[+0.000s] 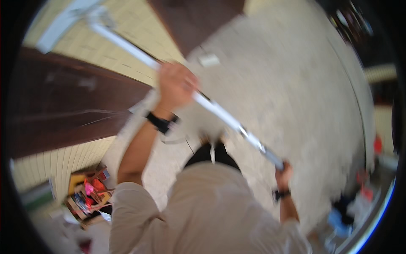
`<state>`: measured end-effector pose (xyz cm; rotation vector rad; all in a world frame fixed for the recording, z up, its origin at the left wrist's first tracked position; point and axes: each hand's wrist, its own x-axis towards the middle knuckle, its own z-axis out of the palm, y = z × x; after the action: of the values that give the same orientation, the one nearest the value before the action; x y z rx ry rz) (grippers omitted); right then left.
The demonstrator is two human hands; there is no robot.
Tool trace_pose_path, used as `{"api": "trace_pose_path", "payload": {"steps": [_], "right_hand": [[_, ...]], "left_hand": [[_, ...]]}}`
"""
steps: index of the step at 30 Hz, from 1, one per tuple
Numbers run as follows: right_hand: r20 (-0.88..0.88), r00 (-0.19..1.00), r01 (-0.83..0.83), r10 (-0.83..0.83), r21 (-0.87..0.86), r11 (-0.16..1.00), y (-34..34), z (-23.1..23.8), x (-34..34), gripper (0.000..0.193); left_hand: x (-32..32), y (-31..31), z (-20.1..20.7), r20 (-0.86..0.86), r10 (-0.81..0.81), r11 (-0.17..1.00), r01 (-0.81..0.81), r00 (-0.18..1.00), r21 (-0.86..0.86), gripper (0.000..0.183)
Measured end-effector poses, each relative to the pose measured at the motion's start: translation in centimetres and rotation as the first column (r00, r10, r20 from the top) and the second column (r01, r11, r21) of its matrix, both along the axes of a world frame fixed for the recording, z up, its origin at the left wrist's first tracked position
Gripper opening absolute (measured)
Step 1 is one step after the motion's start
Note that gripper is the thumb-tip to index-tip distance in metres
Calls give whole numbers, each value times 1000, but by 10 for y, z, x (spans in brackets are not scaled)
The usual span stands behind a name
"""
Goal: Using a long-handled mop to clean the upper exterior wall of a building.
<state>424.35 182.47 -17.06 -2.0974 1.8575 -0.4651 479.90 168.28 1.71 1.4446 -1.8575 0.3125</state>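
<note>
A long white pole (222, 114) slants from the upper left down to the right in front of my body. My left hand (176, 84), with a black band on its wrist, is wrapped round the upper part of it. Lower down, my right hand (284, 173) grips the grey end of the same pole. Metallic joints show on the shaft between the two hands. At its far end the pole bends, close to a pale flat bar (61, 27) by the yellow wall; blur hides how the two join.
Yellow tiled wall (127, 25) and dark brown door-like panels (72, 99) stand on the left and ahead. A small pale block (209, 60) lies on the grey floor (292, 76). Wooden furniture with colourful items (91, 192) is at lower left; bags and cloths (349, 211) lie at lower right.
</note>
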Motion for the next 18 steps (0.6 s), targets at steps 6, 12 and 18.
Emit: {"api": "trace_pose_path", "payload": {"steps": [6, 12, 18], "right_hand": [[-55, 993, 106, -103, 64, 992, -20, 41, 26, 14], [-133, 989, 78, -65, 97, 992, -3, 9, 4, 11], [-72, 996, 57, -56, 18, 998, -11, 32, 16, 4]], "left_hand": [[0, 46, -11, -628, 52, 996, -89, 777, -27, 25], [-115, 103, 116, -868, 0, -130, 860, -497, -493, 42], [-150, 136, 172, -727, -126, -474, 684, -675, -554, 68]]}}
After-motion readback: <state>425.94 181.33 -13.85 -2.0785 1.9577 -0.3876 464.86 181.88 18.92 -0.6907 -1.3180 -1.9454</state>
